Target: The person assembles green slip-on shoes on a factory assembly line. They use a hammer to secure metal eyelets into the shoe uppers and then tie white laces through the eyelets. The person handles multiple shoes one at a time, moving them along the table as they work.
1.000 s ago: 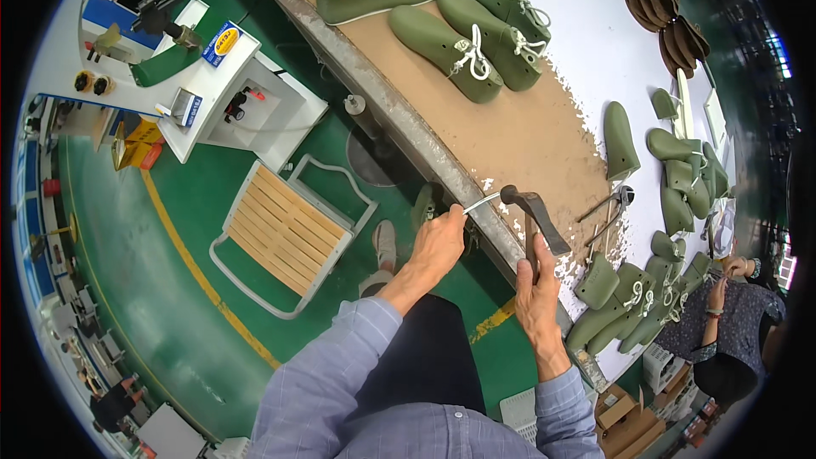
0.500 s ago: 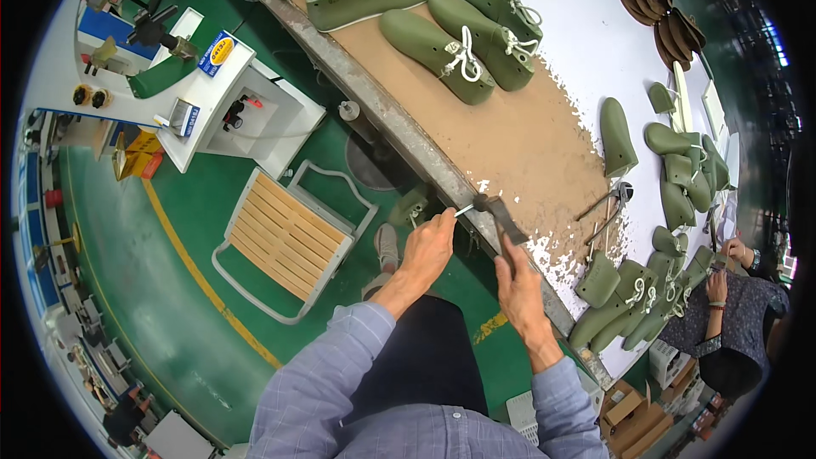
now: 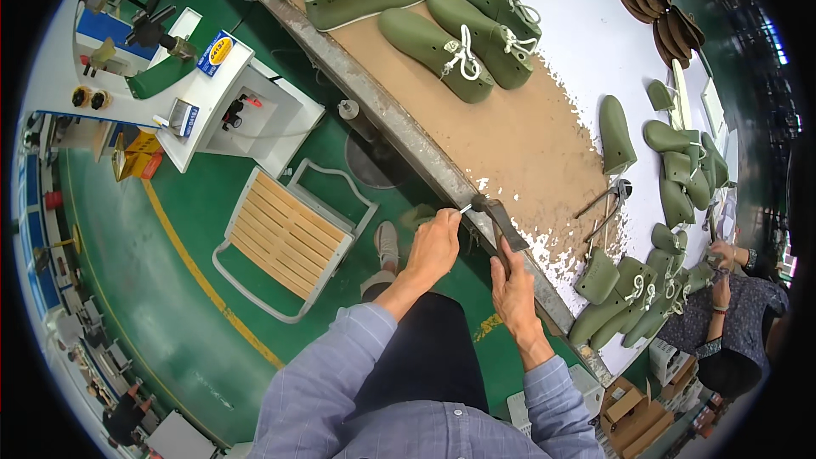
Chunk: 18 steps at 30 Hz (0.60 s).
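Note:
My left hand (image 3: 433,246) is closed around the light, thin shaft of a hammer (image 3: 503,223) with a dark head. The head lies over the metal edge of the workbench (image 3: 399,132). My right hand (image 3: 516,293) has its fingers stretched out, with the fingertips at the head's lower end and the thumb apart. Behind my left hand, a green blurred shape (image 3: 416,216) shows only in part.
Green shoe lasts with white cords (image 3: 438,55) stand on the bench's far part, and more (image 3: 625,297) lie at right. Pincers (image 3: 610,204) rest near them. Brown stacked pieces (image 3: 650,0) lie far right. A co-worker's hands (image 3: 722,272) hold a last. A slatted chair (image 3: 280,242) stands left.
My left hand and the hammer head have shifted slightly right. My right hand has dropped a little and to the left. The co-worker's hands have moved.

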Each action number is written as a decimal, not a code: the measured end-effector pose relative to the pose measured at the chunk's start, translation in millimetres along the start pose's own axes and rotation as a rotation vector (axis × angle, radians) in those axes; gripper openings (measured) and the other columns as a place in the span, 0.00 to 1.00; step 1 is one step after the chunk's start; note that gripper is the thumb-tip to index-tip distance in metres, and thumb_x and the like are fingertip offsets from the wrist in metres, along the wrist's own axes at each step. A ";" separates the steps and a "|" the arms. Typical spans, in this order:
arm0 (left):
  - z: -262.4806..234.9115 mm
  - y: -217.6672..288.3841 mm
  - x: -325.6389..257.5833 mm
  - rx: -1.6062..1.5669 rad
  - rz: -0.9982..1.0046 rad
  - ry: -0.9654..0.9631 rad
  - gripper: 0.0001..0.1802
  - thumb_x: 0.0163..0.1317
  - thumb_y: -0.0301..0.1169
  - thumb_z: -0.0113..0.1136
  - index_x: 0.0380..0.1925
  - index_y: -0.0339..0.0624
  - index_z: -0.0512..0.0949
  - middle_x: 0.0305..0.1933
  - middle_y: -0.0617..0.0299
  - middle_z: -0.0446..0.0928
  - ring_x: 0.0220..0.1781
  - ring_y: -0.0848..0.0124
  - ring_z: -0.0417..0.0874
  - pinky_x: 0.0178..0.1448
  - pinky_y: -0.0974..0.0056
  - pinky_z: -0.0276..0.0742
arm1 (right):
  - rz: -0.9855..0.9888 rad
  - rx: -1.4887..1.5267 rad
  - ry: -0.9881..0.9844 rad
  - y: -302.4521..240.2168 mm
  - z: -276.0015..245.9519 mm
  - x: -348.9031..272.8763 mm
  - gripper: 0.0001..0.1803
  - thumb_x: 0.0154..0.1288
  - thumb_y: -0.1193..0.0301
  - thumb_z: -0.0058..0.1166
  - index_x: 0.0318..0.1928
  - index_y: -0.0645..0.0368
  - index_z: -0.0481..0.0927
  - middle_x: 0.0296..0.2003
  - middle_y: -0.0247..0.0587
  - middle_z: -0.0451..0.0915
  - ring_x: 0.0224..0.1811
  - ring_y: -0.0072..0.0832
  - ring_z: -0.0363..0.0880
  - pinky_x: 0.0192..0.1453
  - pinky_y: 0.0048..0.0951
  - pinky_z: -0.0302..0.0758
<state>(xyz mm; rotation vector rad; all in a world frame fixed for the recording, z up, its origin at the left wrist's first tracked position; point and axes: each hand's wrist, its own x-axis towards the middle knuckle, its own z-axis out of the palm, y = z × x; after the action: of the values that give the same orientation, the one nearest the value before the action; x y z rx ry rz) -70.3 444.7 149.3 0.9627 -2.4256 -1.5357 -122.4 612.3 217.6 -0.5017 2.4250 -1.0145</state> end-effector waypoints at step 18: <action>5.7 7.3 0.4 -0.181 -0.138 0.025 0.10 0.69 0.31 0.62 0.40 0.34 0.78 0.33 0.44 0.84 0.38 0.48 0.88 0.42 0.51 0.79 | -0.163 -0.049 0.101 -27.9 -28.9 -8.0 0.13 0.76 0.69 0.56 0.55 0.60 0.75 0.27 0.58 0.79 0.26 0.52 0.77 0.32 0.42 0.74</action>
<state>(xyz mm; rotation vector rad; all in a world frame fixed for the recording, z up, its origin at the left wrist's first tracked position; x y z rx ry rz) -76.2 450.9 152.6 1.1254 -2.1980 -1.7409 -127.1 614.2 258.3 -0.6899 2.5361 -1.0730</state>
